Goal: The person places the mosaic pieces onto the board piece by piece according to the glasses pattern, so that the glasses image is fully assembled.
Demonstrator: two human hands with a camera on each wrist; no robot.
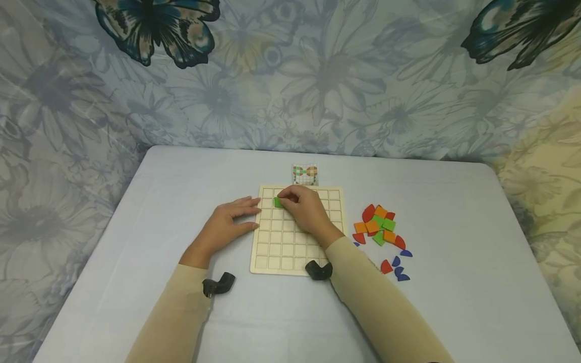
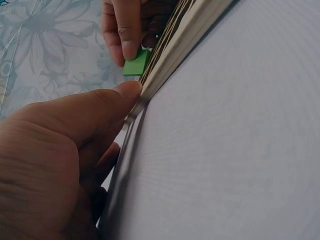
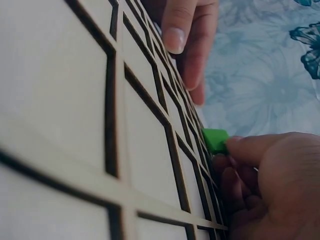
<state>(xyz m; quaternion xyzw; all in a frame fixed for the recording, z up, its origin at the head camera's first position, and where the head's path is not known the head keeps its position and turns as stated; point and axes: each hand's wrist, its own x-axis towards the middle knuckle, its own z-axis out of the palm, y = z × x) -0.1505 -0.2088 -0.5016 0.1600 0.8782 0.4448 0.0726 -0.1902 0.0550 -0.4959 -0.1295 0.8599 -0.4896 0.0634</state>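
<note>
A wooden grid board (image 1: 274,249) lies on the table. Over its upper left part the right hand (image 1: 307,209) pinches a green square (image 1: 278,202) between thumb and fingers; the right wrist view shows the green square (image 3: 215,140) at the fingertips of that hand (image 3: 280,175), close to the grid. Along the board's left edge rests the left hand (image 1: 227,227), its fingers spread and relaxed, fingertips touching the edge. In the left wrist view the left thumb lies against the board's side (image 2: 172,55), near the green square (image 2: 136,64).
Right of the board lies a loose pile of pieces: orange squares (image 1: 389,236), green squares (image 1: 388,224), red rounded pieces (image 1: 368,213) and blue pieces (image 1: 406,253). A small printed pattern card (image 1: 305,174) is behind the board's top edge. Patterned cloth (image 1: 272,101) hangs behind the table.
</note>
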